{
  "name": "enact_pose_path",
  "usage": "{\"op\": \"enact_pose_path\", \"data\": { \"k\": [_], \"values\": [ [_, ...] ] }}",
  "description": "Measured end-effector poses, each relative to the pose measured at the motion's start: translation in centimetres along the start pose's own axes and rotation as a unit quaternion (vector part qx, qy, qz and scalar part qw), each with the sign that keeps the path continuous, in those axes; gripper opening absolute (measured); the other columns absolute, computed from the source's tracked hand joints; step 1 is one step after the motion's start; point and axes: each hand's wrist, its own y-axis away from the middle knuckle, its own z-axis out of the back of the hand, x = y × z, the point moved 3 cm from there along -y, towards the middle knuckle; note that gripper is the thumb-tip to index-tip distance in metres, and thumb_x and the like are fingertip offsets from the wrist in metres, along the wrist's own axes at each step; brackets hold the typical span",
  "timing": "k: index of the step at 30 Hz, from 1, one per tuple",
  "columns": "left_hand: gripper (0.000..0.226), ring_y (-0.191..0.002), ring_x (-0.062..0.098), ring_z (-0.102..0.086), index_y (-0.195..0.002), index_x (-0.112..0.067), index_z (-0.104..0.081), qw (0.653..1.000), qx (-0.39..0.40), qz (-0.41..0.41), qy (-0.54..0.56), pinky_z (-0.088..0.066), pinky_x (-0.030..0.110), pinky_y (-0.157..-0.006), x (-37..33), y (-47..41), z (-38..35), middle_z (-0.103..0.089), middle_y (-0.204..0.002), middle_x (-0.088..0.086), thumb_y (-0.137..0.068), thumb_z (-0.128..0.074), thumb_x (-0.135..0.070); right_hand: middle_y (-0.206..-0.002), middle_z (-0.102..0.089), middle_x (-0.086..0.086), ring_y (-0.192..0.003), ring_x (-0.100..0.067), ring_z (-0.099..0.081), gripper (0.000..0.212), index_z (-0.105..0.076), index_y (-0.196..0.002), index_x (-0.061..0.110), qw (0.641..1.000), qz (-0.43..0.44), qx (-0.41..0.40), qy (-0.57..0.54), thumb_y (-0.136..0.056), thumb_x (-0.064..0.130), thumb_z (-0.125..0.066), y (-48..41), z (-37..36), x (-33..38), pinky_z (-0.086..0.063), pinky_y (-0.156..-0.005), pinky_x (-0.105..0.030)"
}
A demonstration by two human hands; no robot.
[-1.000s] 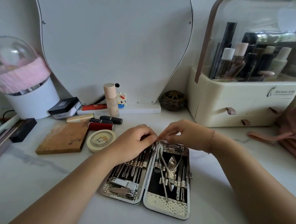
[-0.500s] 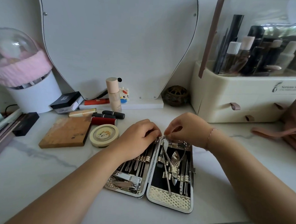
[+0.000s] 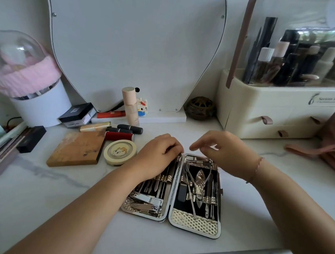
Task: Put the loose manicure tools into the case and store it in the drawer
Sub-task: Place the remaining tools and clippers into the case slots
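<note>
The open manicure case (image 3: 194, 222) lies flat on the white marble counter (image 3: 46, 194) in front of me. Its left half holds nail clippers (image 3: 147, 199) and several thin tools. In the right half sit a cuticle nipper (image 3: 199, 177) and more tools under straps. My left hand (image 3: 158, 155) rests on the far end of the left half, fingers curled over its top edge. Just above the far end of the right half hovers my right hand (image 3: 224, 153), fingers loose and holding nothing. The cream drawer organizer (image 3: 267, 115) stands at the back right, both drawers closed.
Left of the case lie a round compact (image 3: 120, 151), a wooden block (image 3: 76, 148) and several lipsticks (image 3: 129, 129). A mirror (image 3: 135, 49) stands behind, beside a brass ball (image 3: 200, 108). A pink bag (image 3: 329, 151) lies at the right edge.
My right hand has let go at the case's top centre and lifted a little with fingers loosened. The left hand stays on the left half.
</note>
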Motion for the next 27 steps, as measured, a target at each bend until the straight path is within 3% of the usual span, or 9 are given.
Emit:
{"op": "enact_pose_path", "data": {
  "k": [4,8,11,17,20,22,27],
  "values": [
    [0.025,-0.091,0.004,-0.054,-0.097,-0.022,-0.066,1.0,0.001,0.002,0.012,-0.039,0.018,-0.078,-0.2,0.1,0.2,-0.057,-0.094,-0.007,-0.095,-0.043,-0.033,-0.105,-0.056,0.005,-0.094,-0.009,-0.055,0.026,-0.07,-0.102,0.036,0.997,0.009,0.056,0.042,-0.091,0.019,-0.053,0.6,-1.1,-0.1,-0.039,-0.083,-0.019],
    [0.03,-0.095,0.001,-0.054,-0.099,-0.021,-0.066,0.999,0.0,0.01,0.039,-0.039,0.012,-0.08,-0.2,0.2,0.4,-0.06,-0.1,-0.008,-0.096,-0.04,-0.037,-0.103,-0.05,0.007,-0.093,-0.008,-0.052,0.024,-0.068,-0.098,0.043,0.997,0.012,0.055,0.048,-0.09,0.024,-0.055,0.8,-1.4,-0.1,-0.041,-0.091,-0.029],
    [0.031,-0.095,-0.001,-0.054,-0.1,-0.02,-0.065,0.999,-0.007,0.009,0.044,-0.036,0.005,-0.075,-0.2,0.3,0.4,-0.061,-0.101,-0.008,-0.096,-0.04,-0.037,-0.104,-0.048,0.007,-0.094,-0.006,-0.051,0.024,-0.066,-0.099,0.043,0.996,0.011,0.068,0.051,-0.09,0.025,-0.054,0.8,-1.5,-0.2,-0.04,-0.095,-0.031],
    [0.03,-0.096,0.001,-0.054,-0.102,-0.019,-0.064,0.998,-0.03,0.01,0.056,-0.038,0.009,-0.079,-0.7,0.5,1.0,-0.06,-0.1,-0.01,-0.096,-0.041,-0.036,-0.109,-0.049,0.005,-0.1,-0.01,-0.052,0.016,-0.065,-0.095,0.041,0.998,0.005,0.059,0.036,-0.087,0.03,-0.058,0.7,-1.4,-0.2,-0.04,-0.098,-0.035],
    [0.026,-0.097,-0.001,-0.053,-0.102,-0.021,-0.065,0.995,-0.068,0.022,0.066,-0.038,0.005,-0.077,-1.1,1.0,1.8,-0.06,-0.099,-0.013,-0.095,-0.044,-0.034,-0.113,-0.051,0.004,-0.101,-0.006,-0.053,0.017,-0.061,-0.102,0.034,1.0,-0.022,0.0,-0.019,-0.086,0.029,-0.061,1.6,-0.6,-0.6,-0.042,-0.09,-0.024],
    [0.02,-0.097,0.0,-0.054,-0.098,-0.023,-0.065,0.995,-0.08,0.042,0.043,-0.041,0.012,-0.081,-1.1,1.1,2.6,-0.061,-0.102,-0.012,-0.094,-0.048,-0.032,-0.113,-0.055,0.003,-0.099,-0.006,-0.056,0.025,-0.058,-0.11,0.028,0.994,-0.063,-0.045,-0.071,-0.086,0.024,-0.063,2.8,-0.2,-1.1,-0.045,-0.088,-0.023],
    [0.019,-0.092,-0.001,-0.054,-0.101,-0.027,-0.063,0.989,-0.076,0.126,0.021,-0.042,0.019,-0.075,-1.4,3.4,4.5,-0.062,-0.1,-0.013,-0.093,-0.048,-0.036,-0.115,-0.058,-0.002,-0.101,-0.009,-0.059,0.042,-0.05,-0.124,0.018,0.944,-0.176,-0.086,-0.266,-0.085,0.013,-0.064,8.2,-0.7,-2.0,-0.043,-0.083,-0.022]
  ]
}}
